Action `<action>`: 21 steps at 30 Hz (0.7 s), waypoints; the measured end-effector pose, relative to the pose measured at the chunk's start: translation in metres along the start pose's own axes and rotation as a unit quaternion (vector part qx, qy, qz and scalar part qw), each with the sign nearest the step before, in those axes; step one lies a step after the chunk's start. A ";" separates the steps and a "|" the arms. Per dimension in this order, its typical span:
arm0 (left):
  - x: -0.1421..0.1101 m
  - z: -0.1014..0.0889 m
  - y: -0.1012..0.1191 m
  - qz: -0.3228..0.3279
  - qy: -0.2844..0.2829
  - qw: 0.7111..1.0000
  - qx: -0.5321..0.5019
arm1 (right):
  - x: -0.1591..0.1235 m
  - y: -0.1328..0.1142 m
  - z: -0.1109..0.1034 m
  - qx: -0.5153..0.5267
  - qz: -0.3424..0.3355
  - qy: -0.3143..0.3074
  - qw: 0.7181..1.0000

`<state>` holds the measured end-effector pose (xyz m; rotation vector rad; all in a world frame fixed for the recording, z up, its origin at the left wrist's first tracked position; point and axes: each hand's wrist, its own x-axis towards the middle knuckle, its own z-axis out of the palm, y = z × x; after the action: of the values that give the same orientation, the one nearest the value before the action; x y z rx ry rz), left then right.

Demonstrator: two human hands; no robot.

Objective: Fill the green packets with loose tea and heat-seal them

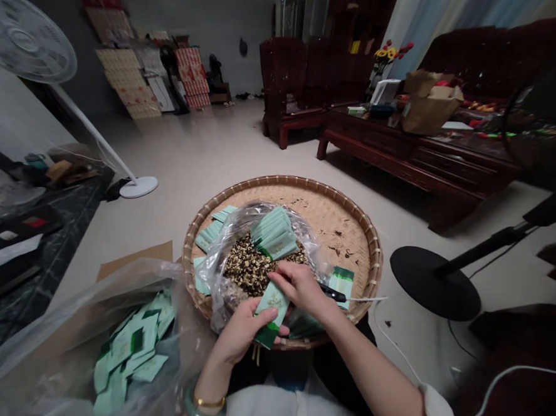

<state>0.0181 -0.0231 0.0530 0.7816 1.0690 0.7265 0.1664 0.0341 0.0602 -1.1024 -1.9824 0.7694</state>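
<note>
My left hand (245, 328) grips a light green packet (273, 302) with a darker green band, thumb on its front. The fingers of my right hand (301, 288) close on the packet's upper end. Beyond them, an open clear plastic bag (219, 242) holds dark and pale dried pieces (250, 266), probably loose tea or herbs. A stack of similar green packets (274, 231) lies on top of these pieces. Beside my right hand is a black handheld device (333, 292) with a white cord. All this rests in a round woven bamboo tray (353, 212).
At lower left, a large clear bag (78, 309) contains many green packets (133, 343). More packets (342, 284) lie on the tray's right side. A white fan (138, 187) stands left and a black fan base (436, 283) right. Behind is a dark wooden table (404, 153).
</note>
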 end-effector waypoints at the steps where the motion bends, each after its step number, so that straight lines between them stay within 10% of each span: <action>1: 0.000 0.000 0.000 0.000 -0.004 1.000 -0.001 | 0.000 0.001 0.000 0.014 0.006 0.001 1.000; 7: -0.008 -0.009 0.007 0.108 0.066 0.984 -0.125 | 0.015 0.026 -0.009 0.091 0.125 0.067 0.986; 12: -0.019 -0.025 0.027 0.417 0.182 0.840 -0.296 | 0.036 0.059 -0.011 -0.120 0.070 0.137 0.981; 21: -0.002 -0.010 0.016 0.311 0.131 0.928 -0.160 | 0.039 0.065 -0.001 -0.131 0.080 0.164 0.974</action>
<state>0.0057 -0.0148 0.0644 0.7531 0.8992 1.5432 0.1819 0.0982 0.0223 -1.4566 -1.7586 0.3774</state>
